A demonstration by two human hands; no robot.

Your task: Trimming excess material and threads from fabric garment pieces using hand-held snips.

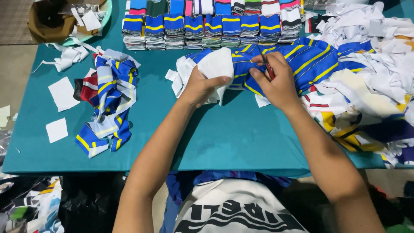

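left hand (202, 86) pinching white backing (217, 64) on blue-yellow striped strip (302, 58), upper centre of frame. right hand (276, 82) closed around small red-handled snips (268, 69). judgement: keep strip taut, cut close to seam.

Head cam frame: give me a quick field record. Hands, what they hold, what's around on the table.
surface: teal table
left hand: grips a white fabric piece at the end of a blue strip with yellow stripes
right hand: pinches the strip, holding a small red-handled cutting tool
left of hands: loose heap of blue, yellow and white strips; white paper squares
far edge: folded striped stacks
right: mound of mixed fabric
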